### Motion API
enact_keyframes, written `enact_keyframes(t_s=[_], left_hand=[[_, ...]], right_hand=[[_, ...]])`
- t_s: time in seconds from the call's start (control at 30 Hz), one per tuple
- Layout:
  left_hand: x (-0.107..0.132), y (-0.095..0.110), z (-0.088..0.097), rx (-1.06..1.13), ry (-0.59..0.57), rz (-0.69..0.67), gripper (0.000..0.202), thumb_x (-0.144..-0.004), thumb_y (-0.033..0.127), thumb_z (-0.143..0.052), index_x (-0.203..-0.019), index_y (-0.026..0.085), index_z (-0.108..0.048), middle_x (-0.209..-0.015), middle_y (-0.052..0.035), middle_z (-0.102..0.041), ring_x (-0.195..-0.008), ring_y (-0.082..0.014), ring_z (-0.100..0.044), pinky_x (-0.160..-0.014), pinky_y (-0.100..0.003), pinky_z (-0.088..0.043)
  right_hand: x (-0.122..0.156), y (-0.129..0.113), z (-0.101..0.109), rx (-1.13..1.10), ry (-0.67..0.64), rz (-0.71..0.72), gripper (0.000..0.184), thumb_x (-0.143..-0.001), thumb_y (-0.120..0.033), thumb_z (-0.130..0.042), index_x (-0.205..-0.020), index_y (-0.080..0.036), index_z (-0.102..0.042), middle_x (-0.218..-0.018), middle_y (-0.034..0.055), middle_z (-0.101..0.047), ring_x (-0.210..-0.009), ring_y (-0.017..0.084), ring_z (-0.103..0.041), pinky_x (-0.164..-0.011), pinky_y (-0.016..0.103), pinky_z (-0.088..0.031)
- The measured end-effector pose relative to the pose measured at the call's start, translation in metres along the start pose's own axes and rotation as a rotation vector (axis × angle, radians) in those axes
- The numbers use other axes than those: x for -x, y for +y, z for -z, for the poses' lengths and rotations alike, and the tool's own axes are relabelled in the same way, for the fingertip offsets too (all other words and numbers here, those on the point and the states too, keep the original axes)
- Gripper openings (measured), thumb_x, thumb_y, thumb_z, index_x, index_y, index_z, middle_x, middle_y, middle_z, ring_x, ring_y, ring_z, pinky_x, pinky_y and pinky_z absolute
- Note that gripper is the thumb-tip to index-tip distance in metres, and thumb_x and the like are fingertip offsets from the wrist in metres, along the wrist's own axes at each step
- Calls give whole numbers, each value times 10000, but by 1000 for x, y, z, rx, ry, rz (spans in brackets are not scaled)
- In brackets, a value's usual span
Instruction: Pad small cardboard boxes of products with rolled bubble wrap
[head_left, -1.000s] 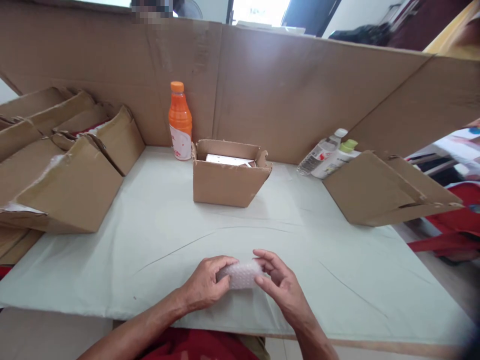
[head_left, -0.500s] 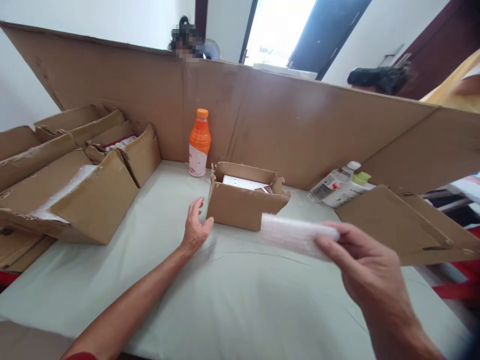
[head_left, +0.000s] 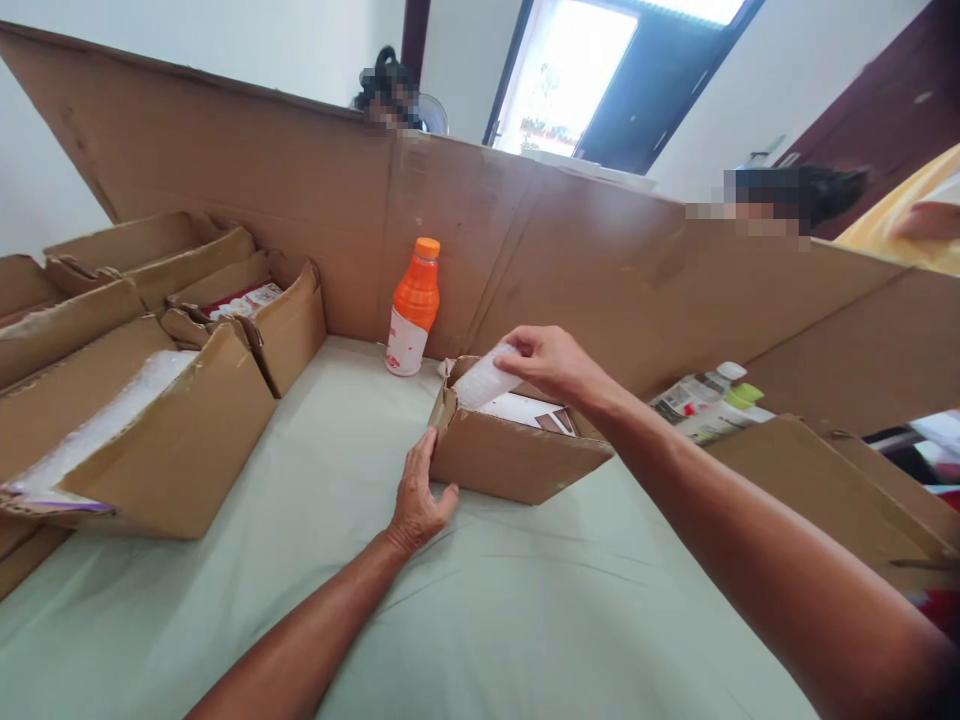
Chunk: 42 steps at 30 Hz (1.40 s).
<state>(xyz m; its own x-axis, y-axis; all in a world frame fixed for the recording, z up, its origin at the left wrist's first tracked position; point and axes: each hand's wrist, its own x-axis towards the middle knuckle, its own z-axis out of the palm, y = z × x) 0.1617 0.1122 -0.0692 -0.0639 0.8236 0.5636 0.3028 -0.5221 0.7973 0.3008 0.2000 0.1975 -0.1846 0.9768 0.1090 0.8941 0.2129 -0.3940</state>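
Over the far side of a small cardboard box (head_left: 517, 465), my right hand (head_left: 551, 362) pinches a roll of white bubble wrap (head_left: 486, 378). The roll tilts, its lower left end just inside the box by the left wall. A white carton (head_left: 525, 408) with brown marks lies inside the box. My left hand (head_left: 422, 500) rests against the box's near left corner, fingers stretched and thumb apart along the front. An orange drink bottle (head_left: 415, 305) with a white label stands behind the box, to its left.
Several open cardboard boxes (head_left: 157, 440) crowd the left side, one with bubble wrap (head_left: 112, 420) in it. A tall cardboard partition (head_left: 315, 190) closes off the back. Bottles (head_left: 709, 395) lean beside another cardboard box (head_left: 817, 480) at right. People are beyond the partition.
My right hand has carried the bubble wrap roll from the right, up and left, into the box's opening. My left hand has moved slightly right, against the box's corner.
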Motion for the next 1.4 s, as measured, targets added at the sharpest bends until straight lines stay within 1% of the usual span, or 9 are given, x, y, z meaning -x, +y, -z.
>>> enact_keyframes(t_s=[0.2,0.4,0.67,0.8,1.0,1.13,1.23,1.33,1.4], left_hand=[[1,2,-3,-15,28,-15,872,-760,141,-609,-1566,198,-280,-1548,-168,-441,-1429,-327,-430,-1180,-525,-372],[1,4,-3,-64,52,-6,880,-754,139,-598,-1568,186,-265,-1561,-184,-419,-1446,-332,-410,-1191,-545,-349],[0,6,-1,-69,32,-18,885,-750,139,-598,-1567,175,-259,-1580,-193,-389,-1465,-334,-387,-1199,-545,-339],[-1,7,-1,-58,16,-19,882,-743,137,-595,-1560,181,-267,-1566,-188,-410,-1456,-330,-402,-1193,-541,-352],[0,6,-3,-87,39,-12,878,-741,140,-595,-1557,182,-274,-1562,-193,-416,-1446,-345,-413,-1182,-564,-355],[0,4,-2,-86,20,-24,874,-742,144,-597,-1555,182,-279,-1550,-187,-437,-1434,-344,-428,-1178,-558,-365],[1,3,-1,-82,16,-32,857,-750,145,-593,-1551,182,-290,-1537,-184,-452,-1427,-338,-436,-1174,-552,-375],[1,3,0,-81,23,-41,832,-760,144,-585,-1544,188,-309,-1525,-180,-465,-1422,-329,-442,-1171,-548,-379],[1,4,2,-78,20,-49,816,-767,140,-581,-1539,196,-322,-1524,-173,-468,-1426,-320,-439,-1175,-541,-377]], right_hand=[[-24,-28,-28,436,-46,-4,277,-814,-226,-583,-1033,-193,-748,-982,82,-760,-903,223,-670,-705,273,-435],[-18,-38,-24,656,-148,4,256,-822,-221,-574,-1004,-180,-749,-1008,132,-766,-945,265,-702,-745,310,-464],[-15,-44,-56,629,-260,77,288,-908,-327,-562,-1063,-194,-764,-1075,154,-766,-1023,274,-708,-781,303,-472],[-11,-34,-52,595,-259,61,286,-913,-362,-543,-1045,-247,-769,-1020,104,-781,-968,271,-720,-716,294,-461],[-12,-34,-62,560,-235,44,252,-887,-278,-568,-991,-195,-781,-1027,143,-777,-977,283,-717,-713,296,-445],[-12,-31,-59,498,-230,58,227,-886,-281,-571,-930,-217,-784,-973,94,-786,-923,245,-718,-676,275,-430],[14,-16,-36,376,-105,68,262,-911,-280,-521,-954,-236,-775,-943,45,-784,-876,211,-706,-695,273,-444],[73,16,-16,64,207,57,262,-916,-341,-527,-966,-238,-763,-957,32,-779,-826,195,-692,-745,296,-489],[119,48,-17,-88,450,-45,268,-902,-423,-561,-956,-250,-758,-987,54,-774,-845,216,-689,-787,339,-522]])
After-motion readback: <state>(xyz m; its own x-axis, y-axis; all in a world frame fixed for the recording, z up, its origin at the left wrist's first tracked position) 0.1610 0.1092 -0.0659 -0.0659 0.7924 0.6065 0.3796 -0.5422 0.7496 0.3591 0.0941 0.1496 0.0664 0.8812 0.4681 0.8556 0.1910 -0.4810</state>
